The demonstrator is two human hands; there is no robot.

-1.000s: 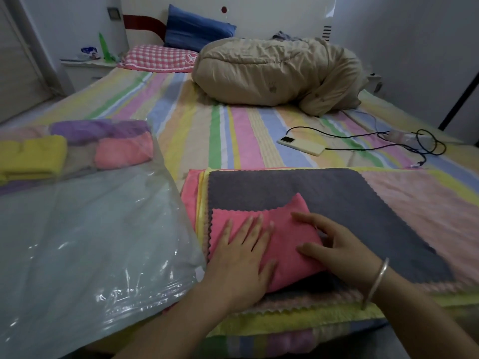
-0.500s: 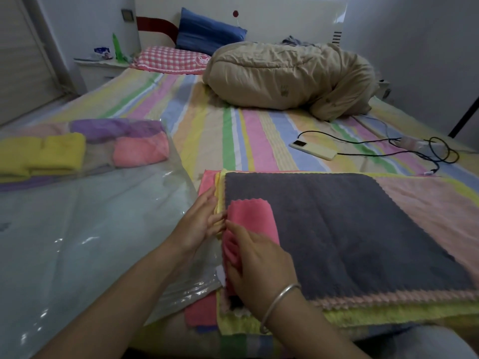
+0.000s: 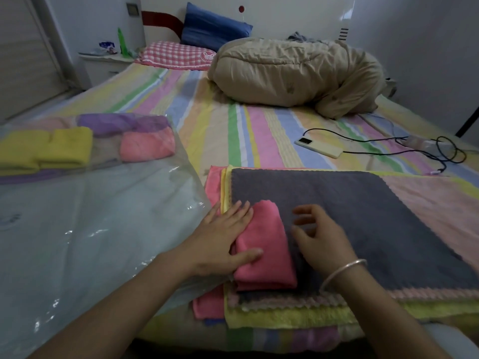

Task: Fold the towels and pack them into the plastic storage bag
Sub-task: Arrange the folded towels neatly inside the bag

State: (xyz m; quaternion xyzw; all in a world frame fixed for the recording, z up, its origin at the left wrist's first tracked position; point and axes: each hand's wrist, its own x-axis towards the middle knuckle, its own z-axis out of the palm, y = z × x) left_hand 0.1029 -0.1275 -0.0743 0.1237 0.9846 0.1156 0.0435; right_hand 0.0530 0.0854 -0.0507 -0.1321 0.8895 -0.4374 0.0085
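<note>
storage bag close left, grey towel open right

So the pink towel is fuzzy matt cloth with zigzag-cut edges, same as the grey towel under it. The storage bag along the bed's left edge is clear, glossy, crinkly plastic. The bracelet looks like smooth shiny metal. The striped sheet is flat matt cloth, and the quilt is soft and wrinkly.

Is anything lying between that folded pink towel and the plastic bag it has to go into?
Nothing but the person's own left hand, which rests on the left side of the folded pink towel. The plastic bag lies right beside the towel stack; its opening does not show.
</note>
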